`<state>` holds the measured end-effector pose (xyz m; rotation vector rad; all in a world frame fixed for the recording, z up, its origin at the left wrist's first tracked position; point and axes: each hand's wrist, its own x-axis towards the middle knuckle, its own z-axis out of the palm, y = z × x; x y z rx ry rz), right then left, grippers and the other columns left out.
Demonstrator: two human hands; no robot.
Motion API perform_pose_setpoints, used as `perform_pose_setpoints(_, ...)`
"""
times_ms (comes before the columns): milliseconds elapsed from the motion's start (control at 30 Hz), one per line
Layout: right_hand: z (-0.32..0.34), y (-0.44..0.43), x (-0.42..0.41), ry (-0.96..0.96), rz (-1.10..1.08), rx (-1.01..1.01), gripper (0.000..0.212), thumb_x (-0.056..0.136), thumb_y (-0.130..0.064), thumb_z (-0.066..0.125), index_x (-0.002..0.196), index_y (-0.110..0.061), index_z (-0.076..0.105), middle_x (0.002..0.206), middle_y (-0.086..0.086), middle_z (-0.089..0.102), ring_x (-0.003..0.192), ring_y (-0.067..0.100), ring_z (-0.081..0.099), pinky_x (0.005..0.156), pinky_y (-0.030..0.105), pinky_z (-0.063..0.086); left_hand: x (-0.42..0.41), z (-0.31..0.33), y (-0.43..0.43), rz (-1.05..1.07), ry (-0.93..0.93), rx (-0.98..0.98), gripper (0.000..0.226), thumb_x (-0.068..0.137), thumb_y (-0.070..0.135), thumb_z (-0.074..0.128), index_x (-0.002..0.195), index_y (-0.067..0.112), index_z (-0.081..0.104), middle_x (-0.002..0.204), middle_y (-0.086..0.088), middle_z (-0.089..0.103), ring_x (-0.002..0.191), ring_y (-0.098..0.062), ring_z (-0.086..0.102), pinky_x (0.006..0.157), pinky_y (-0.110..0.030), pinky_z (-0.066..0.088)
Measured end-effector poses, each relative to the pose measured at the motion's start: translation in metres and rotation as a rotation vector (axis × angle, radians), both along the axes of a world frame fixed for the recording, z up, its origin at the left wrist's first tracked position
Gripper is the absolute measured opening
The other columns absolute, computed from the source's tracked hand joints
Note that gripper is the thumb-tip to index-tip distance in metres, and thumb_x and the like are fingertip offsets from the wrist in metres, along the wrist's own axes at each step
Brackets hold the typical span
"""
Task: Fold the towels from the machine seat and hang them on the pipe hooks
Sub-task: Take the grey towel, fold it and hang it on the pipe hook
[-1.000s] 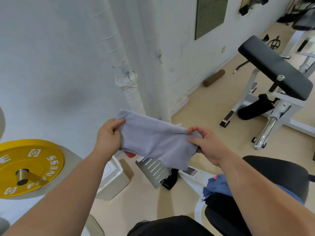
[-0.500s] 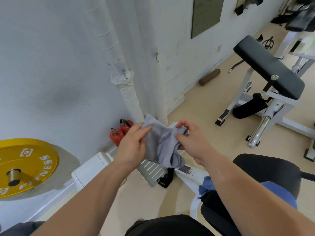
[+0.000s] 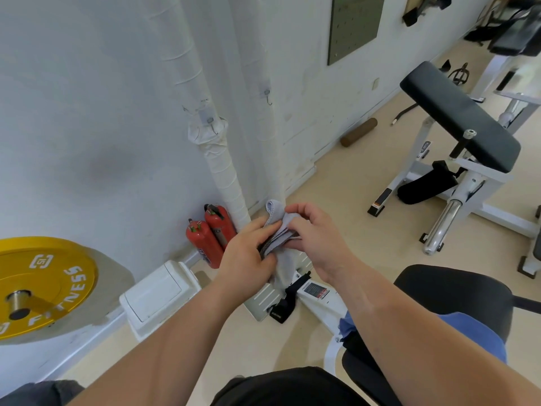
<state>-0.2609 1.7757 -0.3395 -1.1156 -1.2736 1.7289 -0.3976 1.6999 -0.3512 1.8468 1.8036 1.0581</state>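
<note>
Seat (image 3: 456,291), 4 o'clock of view: black pad, holds a blue towel (image 3: 474,332) bunched on its near side; the right forearm crosses over part of it. White box (image 3: 158,294) on the floor at 8 o'clock, lid down, contents not visible. Grey towel (image 3: 278,218) is at view centre, held in the air between both hands, doubled into several layers, with a loop sticking up at 12 and a tail hanging at 6. Left hand (image 3: 246,253): fingers curled, pinching the layered edge from the 9 o'clock side. Right hand (image 3: 316,238): thumb and fingers curled, pinching the same towel from 3 o'clock. The hands are close together, almost touching. Wrapped pipe (image 3: 222,171) rises at 11 o'clock of the hands, with a hook (image 3: 209,120) at its taped joint; a second hook (image 3: 268,96) sits at 12 on the next pipe. Both hooks are bare. Two red extinguishers (image 3: 213,235) stand at the pipe's foot, just beside the left hand at 9. Yellow plate (image 3: 44,285) is at far 9. Bench pad (image 3: 456,112) is at 2 o'clock, well apart. The hands and towel hide part of the grey footplate (image 3: 263,300) below.
</note>
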Motion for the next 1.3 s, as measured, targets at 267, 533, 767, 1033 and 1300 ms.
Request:
perform_pose_setpoints(267, -0.012, 0.021, 0.035, -0.247, 0.593, 0.260, 0.134, 0.059, -0.023, 0.097, 0.159, -0.043, 0.009, 0.155, -0.006, 0.041, 0.142, 0.003, 0.038, 0.116, 0.027, 0.034, -0.022, 0.027, 0.007, -0.027, -0.392, -0.292, 0.054, 0.081, -0.022, 0.048, 0.100, 0.025, 0.067, 0.093, 0.015, 0.076, 0.084, -0.003, 0.069, 0.076, -0.020, 0.053)
perform_pose_setpoints(533, -0.002, 0.016, 0.023, -0.016, 0.233, 0.238, 0.064, 0.096, -0.004, 0.064, 0.145, -0.037, 0.043, 0.101, 0.016, 0.075, 0.086, 0.018, 0.070, 0.077, 0.037, 0.059, -0.042, 0.035, 0.010, 0.053, -0.768, -0.359, 0.053, 0.071, 0.005, 0.070, 0.120, 0.021, 0.061, 0.105, -0.005, 0.073, 0.090, -0.021, 0.069, 0.079, -0.033, 0.054)
perform_pose_setpoints(767, -0.001, 0.020, 0.021, -0.022, -0.012, 0.178, 0.046, 0.080, -0.034, 0.069, 0.117, -0.053, 0.049, 0.096, 0.035, 0.062, 0.079, 0.032, 0.063, 0.080, 0.066, 0.052, -0.022, 0.014, -0.009, 0.203, -0.961, -0.304, 0.092, 0.076, -0.009, 0.077, 0.150, 0.031, 0.039, 0.121, 0.009, 0.072, 0.104, -0.010, 0.071, 0.076, -0.026, 0.058)
perform_pose_setpoints(1033, -0.003, 0.015, 0.033, -0.078, 0.180, 0.174, 0.053, 0.094, -0.004, 0.058, 0.123, -0.049, 0.052, 0.104, 0.020, 0.072, 0.086, 0.036, 0.066, 0.079, 0.047, 0.054, -0.010, 0.025, -0.002, 0.431, -0.852, -0.032, 0.071, 0.093, 0.001, 0.064, 0.143, 0.045, 0.039, 0.103, -0.010, 0.074, 0.093, -0.021, 0.072, 0.081, -0.038, 0.058)
perform_pose_setpoints(1300, 0.007, 0.029, 0.035, -0.078, 0.062, 0.247, 0.037, 0.098, -0.003, 0.051, 0.087, -0.028, 0.077, 0.089, -0.025, 0.071, 0.085, -0.008, 0.061, 0.081, 0.014, 0.047, 0.009, 0.029, -0.001, 0.351, -0.717, 0.058, 0.070, 0.091, 0.009, 0.065, 0.127, 0.065, 0.042, 0.119, -0.002, 0.068, 0.105, -0.022, 0.068, 0.086, -0.038, 0.056)
